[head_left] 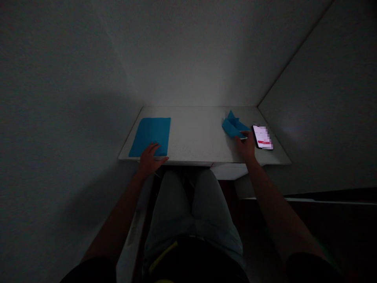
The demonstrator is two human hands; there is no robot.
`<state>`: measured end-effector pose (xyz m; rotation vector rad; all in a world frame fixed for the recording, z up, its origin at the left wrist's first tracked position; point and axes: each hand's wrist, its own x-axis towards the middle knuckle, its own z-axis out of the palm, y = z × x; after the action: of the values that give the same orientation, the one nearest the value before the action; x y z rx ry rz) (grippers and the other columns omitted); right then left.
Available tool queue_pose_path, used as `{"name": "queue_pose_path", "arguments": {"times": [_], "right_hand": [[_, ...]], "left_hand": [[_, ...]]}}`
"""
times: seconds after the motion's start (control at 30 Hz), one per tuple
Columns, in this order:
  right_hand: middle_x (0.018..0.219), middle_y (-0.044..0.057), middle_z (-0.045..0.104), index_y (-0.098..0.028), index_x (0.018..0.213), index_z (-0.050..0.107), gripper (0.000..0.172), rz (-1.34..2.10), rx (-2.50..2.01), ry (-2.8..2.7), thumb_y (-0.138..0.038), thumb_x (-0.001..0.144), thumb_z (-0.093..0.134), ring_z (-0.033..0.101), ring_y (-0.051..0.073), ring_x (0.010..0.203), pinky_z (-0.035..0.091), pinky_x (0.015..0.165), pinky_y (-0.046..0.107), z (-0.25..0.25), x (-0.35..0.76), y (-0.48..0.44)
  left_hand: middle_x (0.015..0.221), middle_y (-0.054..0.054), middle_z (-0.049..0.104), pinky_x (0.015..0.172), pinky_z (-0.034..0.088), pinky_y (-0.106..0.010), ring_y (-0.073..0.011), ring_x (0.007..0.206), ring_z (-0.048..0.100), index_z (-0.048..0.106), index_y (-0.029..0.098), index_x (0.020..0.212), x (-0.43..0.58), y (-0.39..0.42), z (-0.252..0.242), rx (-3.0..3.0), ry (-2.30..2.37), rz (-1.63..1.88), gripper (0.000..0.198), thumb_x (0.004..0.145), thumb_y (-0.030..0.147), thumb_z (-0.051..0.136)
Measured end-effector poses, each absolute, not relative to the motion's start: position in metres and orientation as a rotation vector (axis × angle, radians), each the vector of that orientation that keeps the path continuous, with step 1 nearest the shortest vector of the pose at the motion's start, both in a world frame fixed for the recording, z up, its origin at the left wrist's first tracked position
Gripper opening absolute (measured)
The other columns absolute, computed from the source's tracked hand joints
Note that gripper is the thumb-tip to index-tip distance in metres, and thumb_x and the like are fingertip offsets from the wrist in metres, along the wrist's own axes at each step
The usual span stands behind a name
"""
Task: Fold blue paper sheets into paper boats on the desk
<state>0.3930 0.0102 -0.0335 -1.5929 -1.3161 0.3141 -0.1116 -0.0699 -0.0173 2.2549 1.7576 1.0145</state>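
Lap is nearest, with both forearms running up from it to a white surface boxed in by pale walls. Light is poor and fine detail is lost. Left hand lies palm down, fingers spread wide, tips on the near end of a flat blue sheet at the surface's left side. It holds nothing, just rests on it. Sheet sits roughly square to the near edge, with its near end right at the lip. Right hand is on the right side, fingertips at the near corner of a folded blue piece that stands up in peaks. Can't tell if it touches or is just beside, or if the fingers are pinched or loose. Phone, screen lit, lies just right of that hand, near the folded piece. Sheet and folded piece are well apart, with bare surface between. Handling, my read: both blue items look like thin paper or napkin stock, so very light and limp, stiff only along the creases. Sheet will likely slide on the smooth top: pin it with a flat palm and lift at a corner or the near end, not the middle. Folded piece should crush easily: light pinch on a creased edge, low down, keep off the peaks. Single ply or stack, can't tell.
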Motion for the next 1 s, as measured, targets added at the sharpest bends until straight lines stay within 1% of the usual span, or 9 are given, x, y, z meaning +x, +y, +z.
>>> {"name": "queue_pose_path", "arguments": {"times": [0.07, 0.2, 0.33, 0.47, 0.67, 0.73, 0.83, 0.9, 1.0], "right_hand": [[0.120, 0.015, 0.065, -0.019, 0.117, 0.059, 0.044, 0.251, -1.612, -1.355, -0.046, 0.084, 0.070, 0.061, 0.020, 0.079, 0.056, 0.079, 0.043, -0.037, 0.394, 0.013], [0.132, 0.020, 0.056, -0.017, 0.124, 0.059, 0.045, 0.171, -1.579, -1.418, -0.040, 0.086, 0.068, 0.061, 0.023, 0.092, 0.056, 0.089, 0.047, -0.038, 0.390, 0.009], [0.132, 0.021, 0.054, -0.017, 0.125, 0.060, 0.045, 0.035, -1.530, -1.443, -0.045, 0.091, 0.066, 0.056, 0.032, 0.119, 0.050, 0.103, 0.054, -0.030, 0.380, -0.003], [0.119, 0.016, 0.064, -0.020, 0.121, 0.065, 0.045, 0.134, -1.391, -1.678, -0.055, 0.092, 0.068, 0.061, 0.033, 0.112, 0.049, 0.102, 0.055, -0.008, 0.341, -0.022], [0.151, 0.011, 0.061, -0.036, 0.151, 0.056, 0.085, 0.327, -1.044, -2.120, -0.062, 0.077, 0.089, 0.050, 0.040, 0.139, 0.035, 0.116, 0.058, 0.053, 0.258, -0.044], [0.144, 0.010, 0.066, -0.037, 0.149, 0.059, 0.079, 0.360, -0.994, -2.110, -0.059, 0.079, 0.089, 0.053, 0.040, 0.136, 0.034, 0.115, 0.059, 0.074, 0.246, -0.042], [0.108, 0.007, 0.076, -0.031, 0.116, 0.075, 0.035, 0.561, -0.898, -2.158, -0.057, 0.093, 0.076, 0.067, 0.031, 0.107, 0.047, 0.102, 0.052, 0.101, 0.246, -0.039], [0.088, 0.004, 0.072, -0.027, 0.094, 0.073, 0.033, 0.726, -0.842, -2.144, -0.059, 0.097, 0.069, 0.066, 0.024, 0.088, 0.053, 0.087, 0.042, 0.114, 0.253, -0.041], [0.086, 0.002, 0.067, -0.026, 0.088, 0.068, 0.037, 0.877, -0.823, -2.005, -0.062, 0.092, 0.074, 0.062, 0.021, 0.083, 0.055, 0.079, 0.037, 0.126, 0.262, -0.052]], "left_hand": [[0.149, -0.019, 0.064, 0.120, 0.045, -0.060, -0.0400, 0.145, 0.055, 0.067, 0.019, 0.137, -0.129, -0.078, -0.026, 2.303, 1.787, 0.865, 0.064, 0.085, 0.055, 0.078], [0.147, -0.013, 0.068, 0.119, 0.048, -0.056, -0.0328, 0.141, 0.061, 0.069, 0.023, 0.137, -0.142, -0.092, -0.033, 2.368, 1.749, 0.730, 0.045, 0.098, 0.042, 0.061], [0.123, -0.010, 0.080, 0.105, 0.057, -0.049, -0.0283, 0.115, 0.075, 0.077, 0.025, 0.121, -0.137, -0.099, -0.018, 2.392, 1.733, 0.756, 0.034, 0.105, 0.040, 0.051], [0.108, -0.009, 0.082, 0.099, 0.058, -0.045, -0.0264, 0.100, 0.076, 0.080, 0.026, 0.111, -0.121, -0.095, 0.022, 2.439, 1.611, 0.859, 0.035, 0.106, 0.045, 0.051], [0.097, -0.004, 0.078, 0.098, 0.058, -0.043, -0.0268, 0.097, 0.074, 0.081, 0.032, 0.101, -0.079, -0.079, 0.124, 2.369, 1.224, 0.964, 0.025, 0.094, 0.054, 0.071], [0.095, -0.004, 0.076, 0.099, 0.057, -0.043, -0.0268, 0.098, 0.074, 0.080, 0.029, 0.102, -0.067, -0.077, 0.158, 2.385, 1.137, 0.931, 0.027, 0.093, 0.053, 0.072], [0.093, -0.003, 0.073, 0.104, 0.054, -0.045, -0.0275, 0.103, 0.073, 0.079, 0.027, 0.102, -0.054, -0.072, 0.197, 2.454, 1.098, 0.974, 0.031, 0.095, 0.055, 0.069], [0.095, -0.003, 0.072, 0.109, 0.051, -0.048, -0.0284, 0.109, 0.071, 0.077, 0.024, 0.103, -0.050, -0.065, 0.212, 2.471, 1.156, 1.101, 0.034, 0.097, 0.056, 0.065], [0.101, -0.002, 0.069, 0.116, 0.045, -0.051, -0.0289, 0.116, 0.068, 0.074, 0.022, 0.108, -0.046, -0.047, 0.219, 2.511, 1.233, 1.214, 0.038, 0.100, 0.057, 0.061]]}}
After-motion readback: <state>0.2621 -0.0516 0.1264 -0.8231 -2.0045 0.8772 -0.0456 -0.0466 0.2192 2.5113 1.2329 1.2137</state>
